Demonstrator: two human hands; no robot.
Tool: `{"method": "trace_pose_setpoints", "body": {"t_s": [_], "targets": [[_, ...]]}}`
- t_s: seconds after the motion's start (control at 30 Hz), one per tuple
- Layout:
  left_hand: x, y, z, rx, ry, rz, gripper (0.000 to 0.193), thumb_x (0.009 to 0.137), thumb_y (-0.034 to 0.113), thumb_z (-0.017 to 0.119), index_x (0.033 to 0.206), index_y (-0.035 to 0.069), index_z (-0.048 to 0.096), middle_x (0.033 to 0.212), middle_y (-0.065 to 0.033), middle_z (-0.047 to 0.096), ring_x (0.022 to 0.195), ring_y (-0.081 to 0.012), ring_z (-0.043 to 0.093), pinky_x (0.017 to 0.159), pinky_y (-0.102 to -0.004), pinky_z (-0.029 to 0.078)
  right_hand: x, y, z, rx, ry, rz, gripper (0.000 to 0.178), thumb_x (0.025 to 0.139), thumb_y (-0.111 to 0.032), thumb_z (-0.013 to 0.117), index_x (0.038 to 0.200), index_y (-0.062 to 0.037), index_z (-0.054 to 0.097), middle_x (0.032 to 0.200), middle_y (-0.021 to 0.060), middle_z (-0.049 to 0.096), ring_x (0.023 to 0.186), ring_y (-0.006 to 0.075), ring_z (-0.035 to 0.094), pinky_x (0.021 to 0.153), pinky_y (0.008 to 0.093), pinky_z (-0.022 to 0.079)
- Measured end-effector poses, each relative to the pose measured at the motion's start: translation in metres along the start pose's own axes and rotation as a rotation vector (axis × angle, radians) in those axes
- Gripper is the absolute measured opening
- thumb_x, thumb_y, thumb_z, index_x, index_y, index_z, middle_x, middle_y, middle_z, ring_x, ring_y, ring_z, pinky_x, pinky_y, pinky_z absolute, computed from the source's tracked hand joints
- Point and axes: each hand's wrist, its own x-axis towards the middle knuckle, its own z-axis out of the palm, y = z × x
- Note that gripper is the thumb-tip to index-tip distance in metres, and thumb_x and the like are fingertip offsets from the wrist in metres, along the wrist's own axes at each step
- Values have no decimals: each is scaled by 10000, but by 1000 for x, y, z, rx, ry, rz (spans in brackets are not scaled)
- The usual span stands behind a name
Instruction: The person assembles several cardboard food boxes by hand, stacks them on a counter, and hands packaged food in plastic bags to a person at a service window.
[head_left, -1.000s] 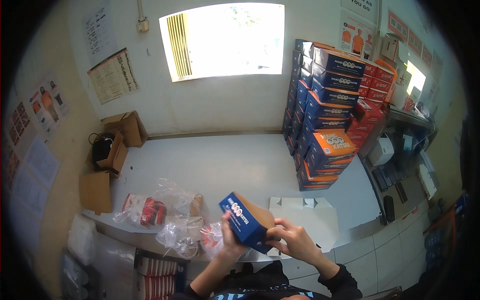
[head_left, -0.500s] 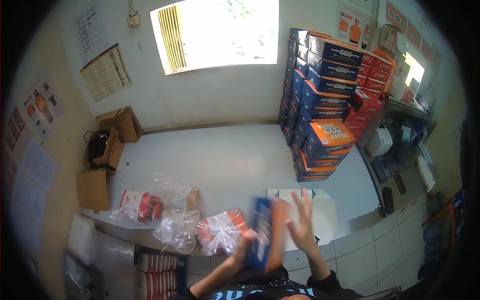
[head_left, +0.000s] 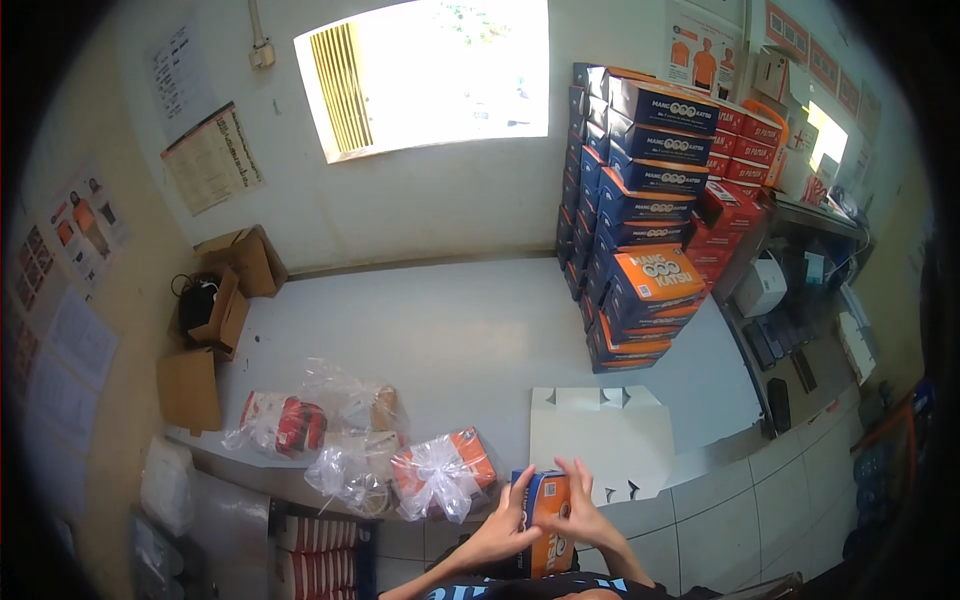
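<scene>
An orange and navy cardboard box point(head_left: 549, 492) stands close to my body at the front edge of the table, between my two hands. My left hand point(head_left: 507, 527) wraps the box's left, navy side with the thumb across its orange face. On the opposite side, my right hand point(head_left: 582, 518) holds the box, its fingers bent over the upper edge. A flat, unfolded white carton sheet point(head_left: 605, 440) with slots lies just beyond the hands. Left of them sits an orange box tied in a clear plastic bag point(head_left: 445, 470).
Several stacked navy and orange boxes point(head_left: 650, 210) rise at the back right, beside stacked red boxes point(head_left: 728, 215). More clear plastic bags with packed goods point(head_left: 350, 460) lie on the white table point(head_left: 420, 330) at the left. Open brown cartons point(head_left: 215, 310) stand at the far left.
The box has come down and toward my body, its orange face now turned up. My right hand, spread and apart from it before, has closed on it.
</scene>
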Motion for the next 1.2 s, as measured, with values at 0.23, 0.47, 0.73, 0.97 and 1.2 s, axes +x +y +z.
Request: {"method": "trace_pose_setpoints", "body": {"t_s": [0.23,0.47,0.73,0.97,1.2], "targets": [[-4,15,0,-31,-206,-82,1131,782,282,637,1385,211,-317,1233,-397,307,1167,-493,417,1092,-476,222,-27,-9,-19,38,-336,-178,1339,552,-431,865,1474,-215,-81,1437,299,-243,1336,477,-223,1070,604,35],[39,38,11,-84,-111,120,1179,786,261,648,1319,98,-391,1451,-334,124,1370,-452,108,1108,-467,-71,16,-30,-78,-38,-262,-414,1043,577,-376,815,1451,-260,259,1477,291,-117,1369,485,-88,1084,574,92],[114,1,67,-231,635,192,710,908,110,457,1417,12,-29,1416,-281,252,1349,-324,217,1072,-462,257,42,-62,-123,389,187,-347,1323,580,-417,863,1464,-93,-66,1513,196,-71,1398,341,8,1120,485,108],[231,82,65,-118,609,459,928,818,132,600,1468,214,-58,1501,-163,-52,1349,-420,185,1048,-525,294,177,-86,-312,382,321,-422,694,898,-244,590,1455,-59,219,1332,125,464,1144,175,508,926,293,434],[374,58,94,220,657,496,805,802,0,599,1452,181,158,1445,-235,73,1331,-455,202,1067,-519,300,276,33,-366,224,687,-209,623,934,-556,394,1325,-76,466,1153,29,551,921,123,510,825,262,406]]}}
